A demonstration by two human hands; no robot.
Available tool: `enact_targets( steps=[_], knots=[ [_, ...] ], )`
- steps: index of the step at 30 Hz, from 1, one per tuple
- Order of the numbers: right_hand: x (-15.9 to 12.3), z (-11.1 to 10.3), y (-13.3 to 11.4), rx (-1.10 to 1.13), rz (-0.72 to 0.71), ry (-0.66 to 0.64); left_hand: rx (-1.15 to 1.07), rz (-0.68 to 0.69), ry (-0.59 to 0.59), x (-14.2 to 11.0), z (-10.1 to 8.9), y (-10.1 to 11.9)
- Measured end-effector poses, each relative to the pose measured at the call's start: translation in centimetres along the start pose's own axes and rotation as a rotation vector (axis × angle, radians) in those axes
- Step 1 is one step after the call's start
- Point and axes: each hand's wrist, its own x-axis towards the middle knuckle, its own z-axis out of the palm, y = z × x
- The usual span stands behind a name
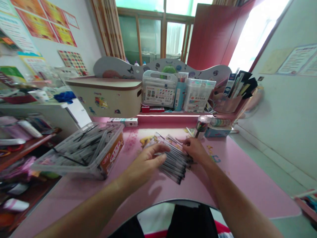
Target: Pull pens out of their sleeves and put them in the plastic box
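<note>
The left hand [148, 162] and right hand [194, 149] curl around a bundle of slim pens [175, 163], seemingly holding it together, above the pink table [235, 185], near a clear plastic bin [110, 162].

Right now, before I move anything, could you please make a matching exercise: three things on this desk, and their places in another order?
Things:
1 clear plastic box of pens
2 bundle of pens
3 cream lidded bin

Places:
A at the back, beside a clear marker case
B between left hand and right hand
C on the desk, left of the hands

Pairs: 1-C; 2-B; 3-A
</note>
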Motion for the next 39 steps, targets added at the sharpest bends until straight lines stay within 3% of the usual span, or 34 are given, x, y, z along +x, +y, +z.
enact_targets(
  steps=[2, 5, 8, 11, 13, 17, 21, 25, 29, 33, 36, 39],
  knots=[
    [-0.3, -0.4, -0.8, 0.061, 0.008, -0.001, -0.096, -0.119, 0.036, 1.0, 1.2, -1.6],
    [-1.3, -0.4, -2.2, 0.362, -0.047, -0.124, -0.210, -0.157, 0.124, 2.3, 1.9, -2.9],
    [-2.5, 0.2, -3.4, 0.589, -0.121, -0.325, -0.248, -0.035, 0.184, 3.0, 1.9, -3.6],
    [-3.5, 0.7, -4.1, 0.654, -0.142, -0.452, -0.221, 0.080, 0.190, 3.1, 1.5, -4.2],
    [-4.0, 0.7, -4.5, 0.596, -0.203, -0.389, -0.221, 0.076, 0.119, 3.1, 1.0, -4.5],
    [-5.0, 0.8, -5.7, 0.448, -0.507, -0.092, -0.215, 0.029, -0.025, 3.0, 0.0, -4.8],
    [-5.7, 1.6, -5.9, 0.311, -0.721, -0.064, -0.096, -0.035, -0.199, 3.1, -1.2, -5.0],
    [-5.5, 2.6, -5.0, 0.005, -0.766, -0.092, 0.118, -0.127, -0.331, 3.1, -2.8, -4.2],
    [-5.2, 2.7, -4.5, -0.275, -0.685, -0.129, 0.663, -0.091, -0.437, 3.0, -3.7, -2.7],
    [-5.3, 2.6, -5.0, -0.429, -0.648, -0.155, 1.195, 0.110, -0.361, 2.9, -3.3, -2.5],
    [-5.5, 3.0, -5.3, -0.433, -0.659, -0.170, 1.325, 0.180, -0.320, 2.7, -2.7, -2.9],
    [-5.7, 3.4, -5.2, -0.417, -0.660, -0.192, 1.393, 0.166, -0.310, 2.5, -2.4, -2.8]
  ],
)
